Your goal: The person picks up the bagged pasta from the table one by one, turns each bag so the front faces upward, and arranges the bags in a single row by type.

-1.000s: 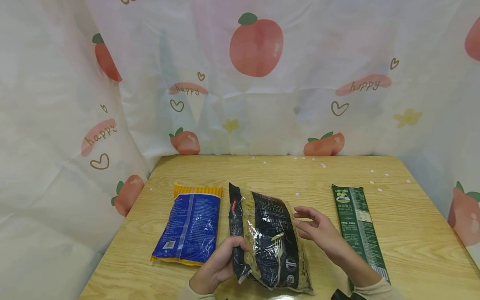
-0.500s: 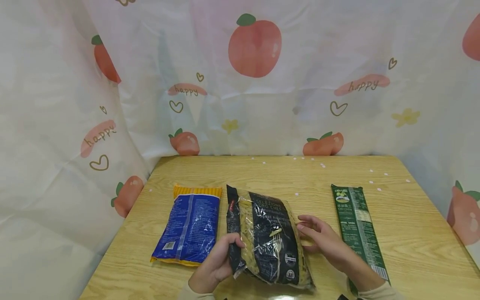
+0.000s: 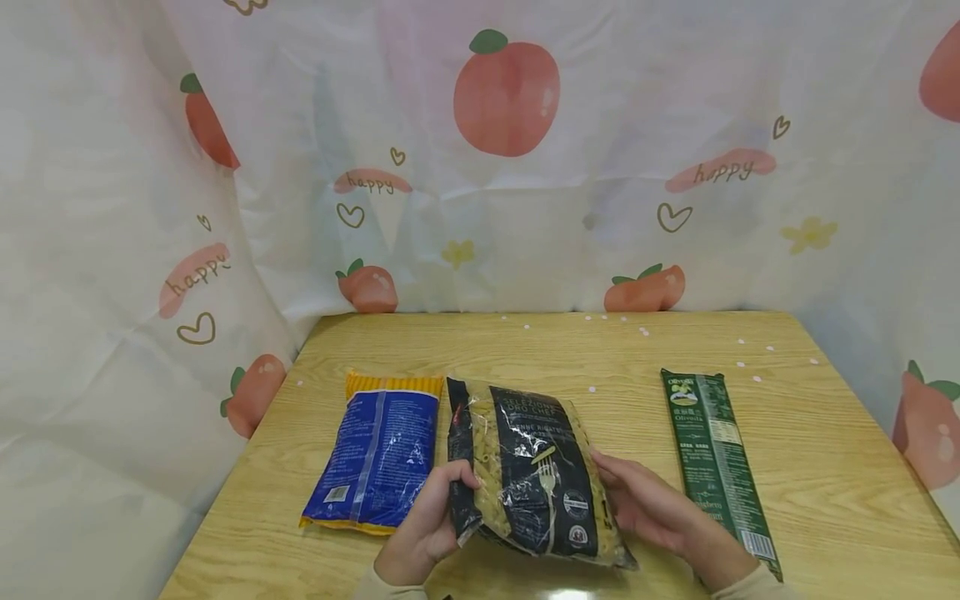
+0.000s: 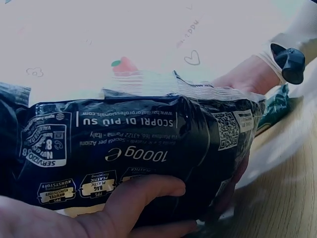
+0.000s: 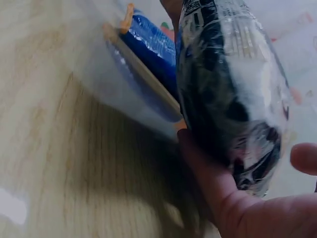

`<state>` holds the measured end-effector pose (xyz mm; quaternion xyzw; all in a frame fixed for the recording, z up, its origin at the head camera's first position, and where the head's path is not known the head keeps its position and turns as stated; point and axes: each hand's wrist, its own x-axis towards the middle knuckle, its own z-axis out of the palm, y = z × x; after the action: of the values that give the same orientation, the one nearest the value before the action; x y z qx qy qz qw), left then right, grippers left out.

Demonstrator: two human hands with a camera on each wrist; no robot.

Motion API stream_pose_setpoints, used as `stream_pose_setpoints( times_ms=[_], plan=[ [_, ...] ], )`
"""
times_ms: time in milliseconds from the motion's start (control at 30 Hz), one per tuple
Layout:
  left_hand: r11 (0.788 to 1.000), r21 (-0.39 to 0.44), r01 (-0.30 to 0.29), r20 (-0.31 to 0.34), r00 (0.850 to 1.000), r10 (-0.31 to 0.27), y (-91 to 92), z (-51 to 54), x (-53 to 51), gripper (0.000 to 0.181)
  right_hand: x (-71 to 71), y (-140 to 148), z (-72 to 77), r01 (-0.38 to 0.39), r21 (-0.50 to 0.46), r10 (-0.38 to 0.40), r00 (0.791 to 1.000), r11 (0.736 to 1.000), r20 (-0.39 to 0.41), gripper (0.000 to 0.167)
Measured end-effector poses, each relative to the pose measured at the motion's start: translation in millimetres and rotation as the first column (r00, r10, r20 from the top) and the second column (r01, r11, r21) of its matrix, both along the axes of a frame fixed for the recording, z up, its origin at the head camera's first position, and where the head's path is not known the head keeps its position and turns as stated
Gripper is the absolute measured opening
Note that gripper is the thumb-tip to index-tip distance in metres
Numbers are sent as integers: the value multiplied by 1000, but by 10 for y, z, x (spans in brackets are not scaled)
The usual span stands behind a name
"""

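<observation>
I judge this the steadying step: my left hand (image 3: pixel 426 523) grips the black pasta bag (image 3: pixel 528 492) over the bench (image 3: pixel 821 467), my right hand's (image 3: pixel 654 510) fingers extend against its side, and moving it calls for even support.

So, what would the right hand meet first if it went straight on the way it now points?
Most likely the black pasta bag: in the head view the right hand points at the bag's side and seems to touch it, though exact contact is hard to judge.
</observation>
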<state>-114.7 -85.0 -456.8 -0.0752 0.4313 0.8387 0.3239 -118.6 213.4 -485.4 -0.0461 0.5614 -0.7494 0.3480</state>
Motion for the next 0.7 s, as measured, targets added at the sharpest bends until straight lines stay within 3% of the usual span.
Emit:
stream_pose_setpoints(
  times_ms=[100, 233, 367, 600, 700],
  plan=[
    [1000, 7, -12, 22, 1000, 12, -18, 5, -2, 23, -11, -23, -25, -15, -23, 16, 999, 1000, 37, 83],
    [999, 35, -12, 41, 999, 11, -33, 7, -5, 21, -13, -69, -55, 24, -16, -23, 998, 1000, 66, 88],
    [999, 37, -16, 36, 999, 15, -43, -12, -4, 25, -21, -87, -78, 56, -10, -55, 996, 998, 66, 89],
    [1000, 19, -24, 59, 998, 23, -104, -56, -16, 26, -65, -98, -62, 34, -58, -30, 997, 998, 64, 89],
    [1000, 28, -12, 67, 998, 10, -119, -61, -15, 24, -78, -118, -48, 24, -32, -23, 999, 999, 44, 87]
  ],
)
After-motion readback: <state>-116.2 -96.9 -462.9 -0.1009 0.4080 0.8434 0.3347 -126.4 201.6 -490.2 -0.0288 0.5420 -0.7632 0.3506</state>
